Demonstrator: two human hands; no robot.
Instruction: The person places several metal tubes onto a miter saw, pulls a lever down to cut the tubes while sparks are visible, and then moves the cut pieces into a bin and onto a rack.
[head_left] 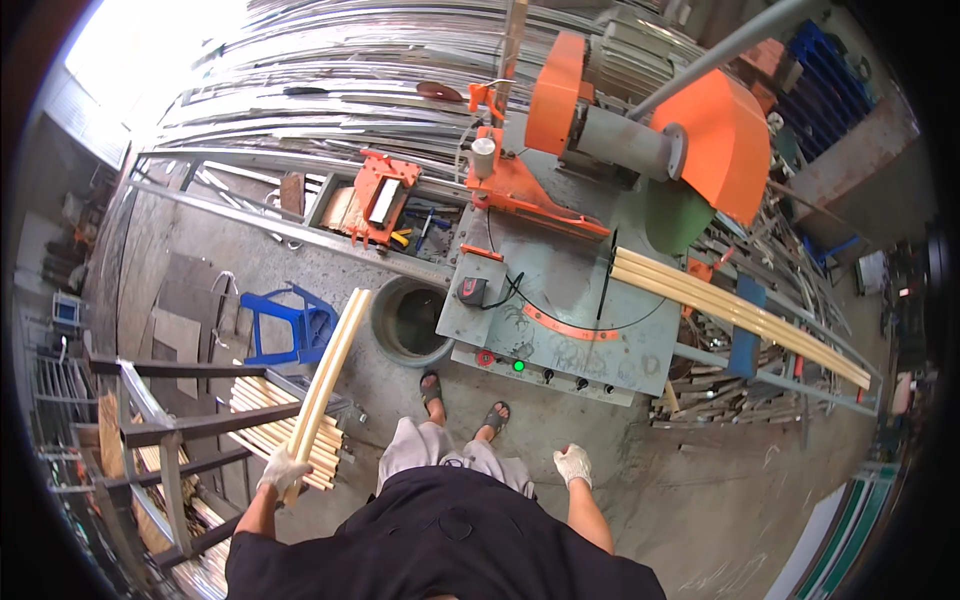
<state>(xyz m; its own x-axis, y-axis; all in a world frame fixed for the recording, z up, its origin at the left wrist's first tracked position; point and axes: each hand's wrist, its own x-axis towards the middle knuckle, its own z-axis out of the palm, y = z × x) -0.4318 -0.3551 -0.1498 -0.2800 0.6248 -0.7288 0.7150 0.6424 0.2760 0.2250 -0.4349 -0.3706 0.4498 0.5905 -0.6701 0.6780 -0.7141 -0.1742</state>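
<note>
My left hand [284, 470], in a white work glove, is closed around a few long cream-coloured bars [328, 372]. They slant upward and away from me, above a stack of similar cream bars [262, 412] at my left. In its white glove, my right hand [573, 465] hangs at my right side with the fingers curled in and nothing visible in them. Ahead stands a large cut-off saw with orange guards [705, 140] and a grey table [560, 290]. Several more cream bars [745, 312] lie side by side from that table out to the right.
A dark metal frame [175, 440] stands at my left by the stack. Beyond it is a blue plastic stool [290, 325]. A round grey bucket [412, 320] sits against the saw's left side. Long metal profiles [330, 100] fill the back, and scrap pieces [720, 395] lie right of the saw.
</note>
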